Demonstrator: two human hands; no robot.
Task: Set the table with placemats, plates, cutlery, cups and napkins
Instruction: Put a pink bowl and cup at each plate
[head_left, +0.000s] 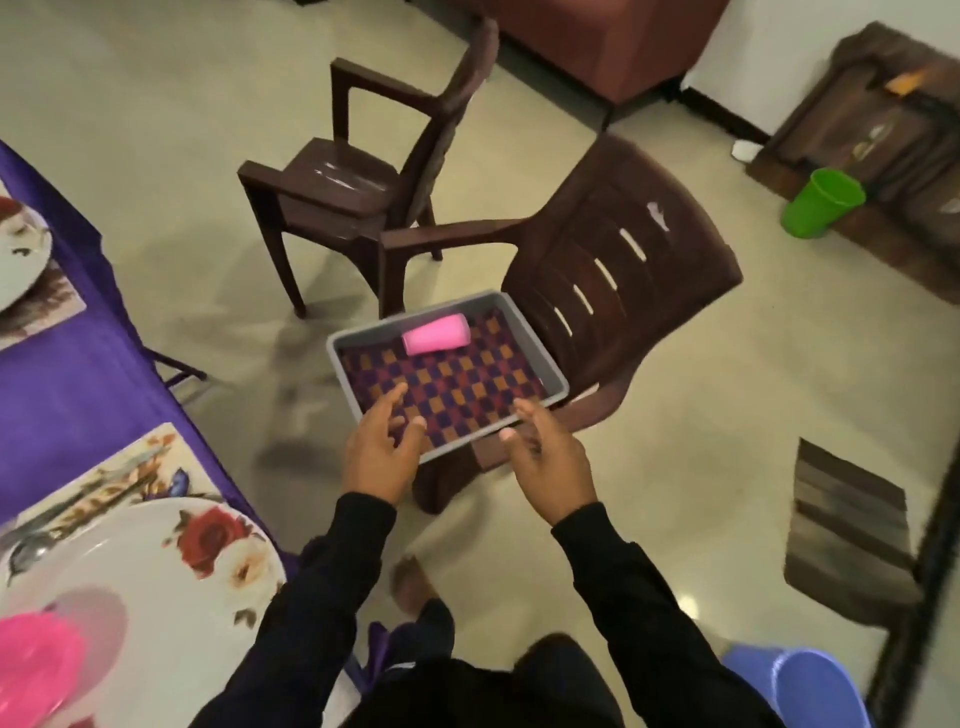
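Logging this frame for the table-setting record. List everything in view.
tray: one, grey, on the nearer chair's seat
checked cloth: one, orange and purple, lining the tray
pink cup: one, on its side at the tray's far end
chairs: two, dark brown, on the floor
green cup: one, far right by a wooden stand
table: purple cloth, left edge
placemats: two, floral, on the table
plates: two, white floral, on the placemats
left hand: fingers spread over the tray's near edge
right hand: open beside the tray's near corner

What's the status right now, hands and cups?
Left hand and right hand open, reaching over grey tray. Pink cup lying on its side in tray. Nothing in the way.
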